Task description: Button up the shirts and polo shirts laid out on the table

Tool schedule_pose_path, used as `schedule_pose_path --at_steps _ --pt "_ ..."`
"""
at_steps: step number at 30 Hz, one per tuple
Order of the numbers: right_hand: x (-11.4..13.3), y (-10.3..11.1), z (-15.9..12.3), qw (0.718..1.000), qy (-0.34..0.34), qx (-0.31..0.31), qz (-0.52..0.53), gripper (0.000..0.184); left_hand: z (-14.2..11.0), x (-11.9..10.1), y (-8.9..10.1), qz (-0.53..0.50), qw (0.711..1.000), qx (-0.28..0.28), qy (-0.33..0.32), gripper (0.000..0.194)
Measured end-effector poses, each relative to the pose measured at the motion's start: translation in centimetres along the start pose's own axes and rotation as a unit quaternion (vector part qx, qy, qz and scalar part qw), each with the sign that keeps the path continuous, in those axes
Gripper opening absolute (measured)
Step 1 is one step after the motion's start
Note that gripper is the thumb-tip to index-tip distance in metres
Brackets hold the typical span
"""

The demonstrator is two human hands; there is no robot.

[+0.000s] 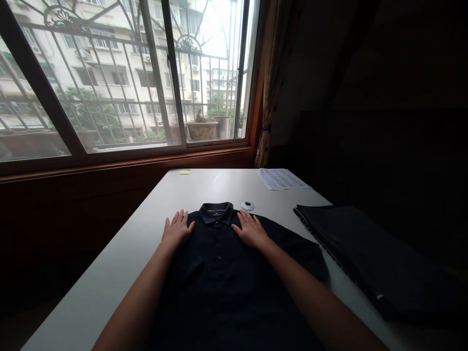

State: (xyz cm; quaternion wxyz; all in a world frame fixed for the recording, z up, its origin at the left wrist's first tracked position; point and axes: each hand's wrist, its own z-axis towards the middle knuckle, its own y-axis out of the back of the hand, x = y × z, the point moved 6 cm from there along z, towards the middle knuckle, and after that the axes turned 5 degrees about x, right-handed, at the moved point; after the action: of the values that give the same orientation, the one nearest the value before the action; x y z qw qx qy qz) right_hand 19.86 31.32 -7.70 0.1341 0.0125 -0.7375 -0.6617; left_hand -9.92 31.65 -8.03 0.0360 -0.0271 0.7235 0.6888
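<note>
A dark navy collared shirt (223,287) lies front side up on the white table (120,263), its collar (216,212) pointing away from me. On the shirt's left shoulder rests my left hand (178,228), fingers spread and flat. My right hand (250,229) lies flat on the other shoulder, close to the collar, also with fingers apart. The sleeve on the left is folded in over the body, while the right sleeve (307,253) spreads outward. Just beyond my right fingertips sits a small round white object with a dark centre (247,205).
Dark folded fabric (351,243) lies along the table's right side. Printed papers (283,179) are at the far right corner, and a yellow sticky note (185,172) is at the far left. Behind the table stand a barred window (204,97) and a curtain (270,97).
</note>
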Motion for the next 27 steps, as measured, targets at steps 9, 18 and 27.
schedule_pose_path --at_steps 9,18,27 --pt "-0.9 0.1 1.1 1.000 0.005 0.020 -0.007 0.081 -0.1 -0.9 1.0 0.008 1.000 -0.024 -0.019 0.068" --pt "-1.1 0.3 1.6 0.999 0.013 0.029 -0.010 0.080 -0.3 -6.5 0.5 0.009 0.992 -0.025 -0.123 0.065" --pt "-1.3 0.4 2.0 1.000 0.016 0.026 -0.003 0.079 0.0 -6.3 0.4 -0.005 0.995 0.000 -0.098 0.071"
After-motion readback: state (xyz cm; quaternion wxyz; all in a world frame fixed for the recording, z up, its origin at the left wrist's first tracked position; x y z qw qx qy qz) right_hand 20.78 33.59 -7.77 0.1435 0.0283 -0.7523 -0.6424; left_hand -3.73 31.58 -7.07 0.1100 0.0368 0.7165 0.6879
